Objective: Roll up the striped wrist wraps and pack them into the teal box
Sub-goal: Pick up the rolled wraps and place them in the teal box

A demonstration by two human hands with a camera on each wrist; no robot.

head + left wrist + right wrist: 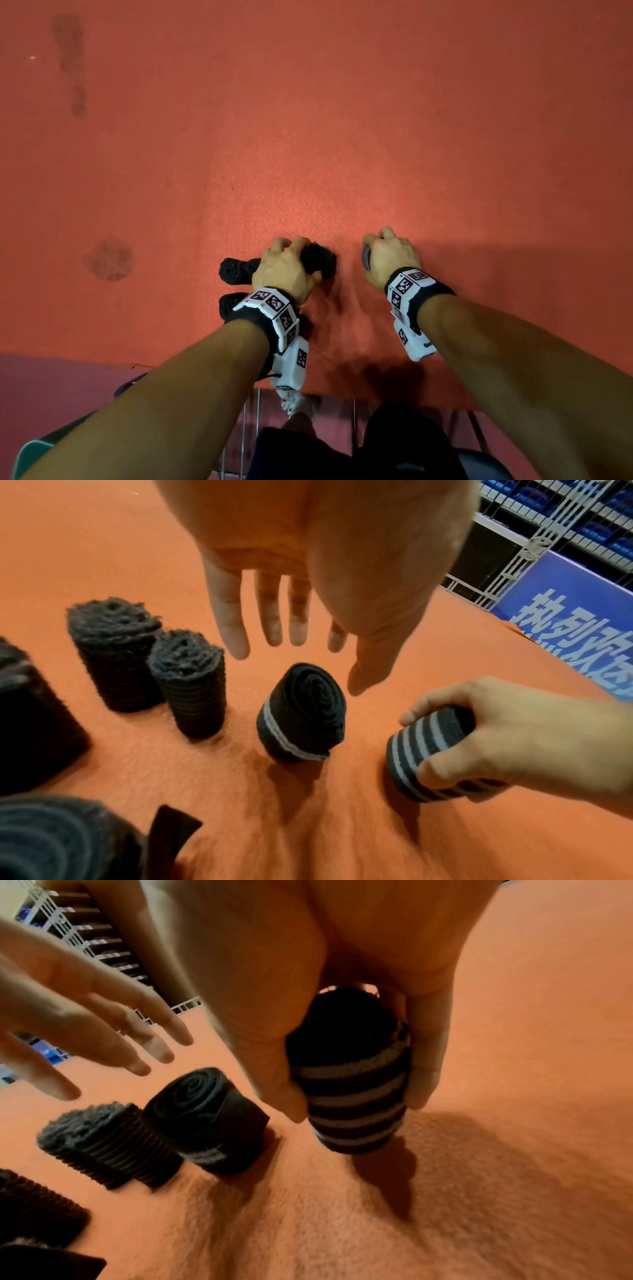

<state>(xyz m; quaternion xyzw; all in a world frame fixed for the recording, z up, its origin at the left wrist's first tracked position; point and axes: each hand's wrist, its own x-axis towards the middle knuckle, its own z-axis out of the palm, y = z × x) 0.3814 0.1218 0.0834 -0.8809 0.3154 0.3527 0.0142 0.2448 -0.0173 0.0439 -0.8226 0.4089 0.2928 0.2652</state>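
Upright rolls (192, 680) crowd left; orange surface (342, 120) ahead open.

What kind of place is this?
Probably a sports hall or warehouse-like venue: a blue banner with large characters, metal racks behind, and an orange felt-covered table.

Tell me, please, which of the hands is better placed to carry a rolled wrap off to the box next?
Right, probably: the right hand already grips a striped roll, while the left hand hovers open above another roll. No box shows clearly.
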